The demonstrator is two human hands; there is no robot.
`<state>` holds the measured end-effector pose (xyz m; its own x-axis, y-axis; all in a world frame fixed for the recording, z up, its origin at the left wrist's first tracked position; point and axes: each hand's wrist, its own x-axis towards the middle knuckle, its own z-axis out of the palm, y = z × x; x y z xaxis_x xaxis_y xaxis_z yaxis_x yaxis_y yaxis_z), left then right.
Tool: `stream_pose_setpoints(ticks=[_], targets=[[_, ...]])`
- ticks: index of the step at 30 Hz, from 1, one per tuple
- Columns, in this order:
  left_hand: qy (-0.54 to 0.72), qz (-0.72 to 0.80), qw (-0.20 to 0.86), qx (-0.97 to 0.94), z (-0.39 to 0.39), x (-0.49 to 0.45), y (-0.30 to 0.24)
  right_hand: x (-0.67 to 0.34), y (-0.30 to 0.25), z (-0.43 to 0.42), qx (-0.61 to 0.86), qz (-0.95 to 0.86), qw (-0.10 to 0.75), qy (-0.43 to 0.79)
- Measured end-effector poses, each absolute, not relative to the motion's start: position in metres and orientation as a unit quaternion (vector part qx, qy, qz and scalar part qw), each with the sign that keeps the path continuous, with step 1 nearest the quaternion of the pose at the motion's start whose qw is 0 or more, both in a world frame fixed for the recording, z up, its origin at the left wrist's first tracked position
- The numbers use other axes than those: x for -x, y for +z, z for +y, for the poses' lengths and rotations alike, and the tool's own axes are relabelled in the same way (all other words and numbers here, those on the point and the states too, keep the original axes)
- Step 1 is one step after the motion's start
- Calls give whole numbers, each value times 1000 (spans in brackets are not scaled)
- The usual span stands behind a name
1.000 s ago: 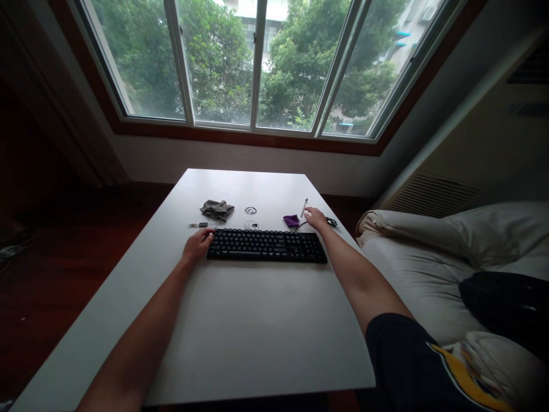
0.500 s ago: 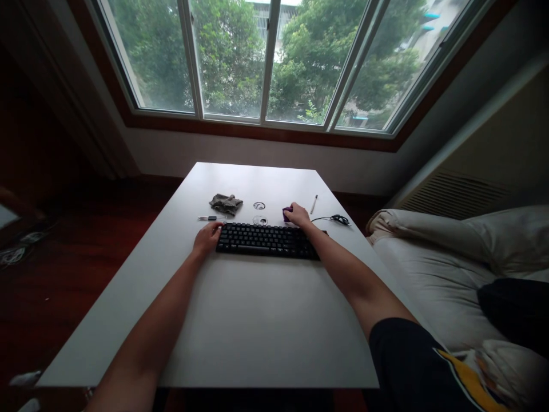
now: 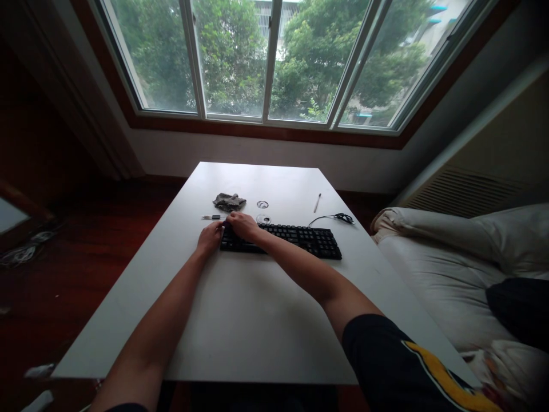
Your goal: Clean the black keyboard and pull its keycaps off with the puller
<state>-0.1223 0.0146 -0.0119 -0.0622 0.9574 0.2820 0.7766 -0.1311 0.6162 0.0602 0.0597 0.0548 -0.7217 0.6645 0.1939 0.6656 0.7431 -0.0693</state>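
Probably light yet rigid, the computer keyboard [image 3: 319, 242] suits end holds; left hand [image 3: 210, 237] and right hand [image 3: 242, 226] leave their grip unclear.

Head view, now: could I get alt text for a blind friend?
Left hand and right hand sit close together at the left end of a keyboard; a grey cloth and coiled cable lie farther back on the white table.

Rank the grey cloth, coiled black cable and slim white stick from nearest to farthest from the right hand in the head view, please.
1. Grey cloth, beyond the right hand.
2. Slim white stick, right, beyond the keyboard.
3. Coiled black cable, farther right.
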Motion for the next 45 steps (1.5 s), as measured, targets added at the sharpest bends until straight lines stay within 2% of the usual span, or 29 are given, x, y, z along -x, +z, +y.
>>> stream_pose_setpoints(ticks=[7,12,14,18,22,26,30,35,41,45], targets=[[339,645,143,-670,17,125,-15,-65,46,26,256,-962,82,38],[346,638,139,-673,18,127,-17,-71,52,11,122,-978,84,148],[344,636,139,-676,18,127,-16,-77,59,20,143,-970,116,159],[338,643,139,-672,15,124,-13,-89,70,48,317,-926,188,79],[344,640,129,-675,12,121,-9,-92,68,62,406,-901,153,12],[338,636,129,-682,10,120,-6,-87,58,51,409,-908,86,9],[339,635,129,-682,11,120,-6,-87,53,31,363,-928,80,10],[341,636,127,-681,11,119,-9,-94,50,8,301,-948,94,36],[343,635,124,-681,11,120,-10,-107,55,6,179,-968,100,145],[339,633,133,-683,11,120,-9,-117,65,26,287,-938,162,112]])
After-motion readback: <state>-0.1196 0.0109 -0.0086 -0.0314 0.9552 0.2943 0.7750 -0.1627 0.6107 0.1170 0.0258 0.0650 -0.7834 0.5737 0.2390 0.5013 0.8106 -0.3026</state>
